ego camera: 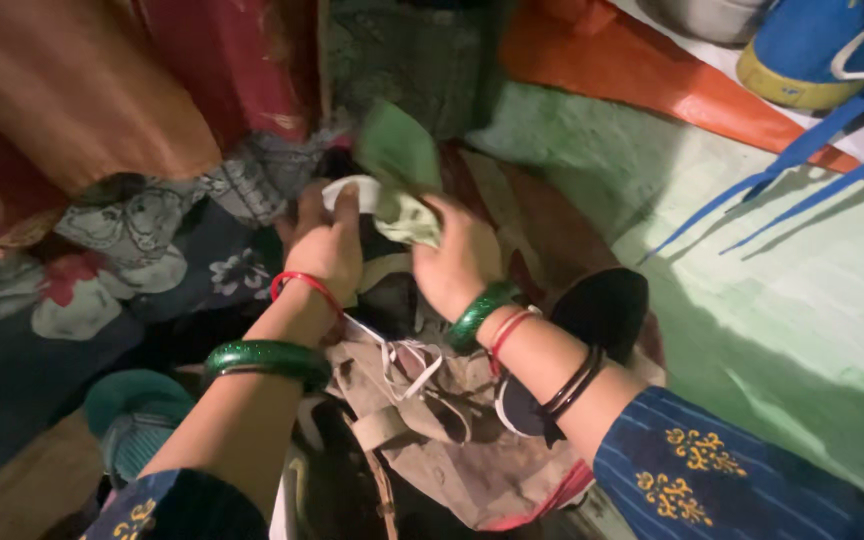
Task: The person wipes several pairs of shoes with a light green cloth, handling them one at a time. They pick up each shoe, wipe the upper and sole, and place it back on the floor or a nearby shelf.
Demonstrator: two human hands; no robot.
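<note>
My left hand (pixel 324 240) grips the white edge of a small cloth piece (pixel 352 188), fingers curled over it. My right hand (pixel 457 262) is closed on a green and pale cloth (pixel 400 175) that sticks up between the two hands. Both wrists carry green and red bangles; the right forearm also has thin black bands and a blue patterned sleeve. Below the hands lies a crumpled beige garment (pixel 432 430) with white drawstrings (pixel 404 365).
A heap of printed fabrics (pixel 142 250) lies left, with orange and red cloth (pixel 82 90) behind. A green floor (pixel 792 300) spreads right, crossed by an orange sheet (pixel 642 75). Blue and yellow shoes (pixel 812 50) and blue straps (pixel 802 170) sit top right. A dark round object (pixel 607 310) lies beside my right forearm.
</note>
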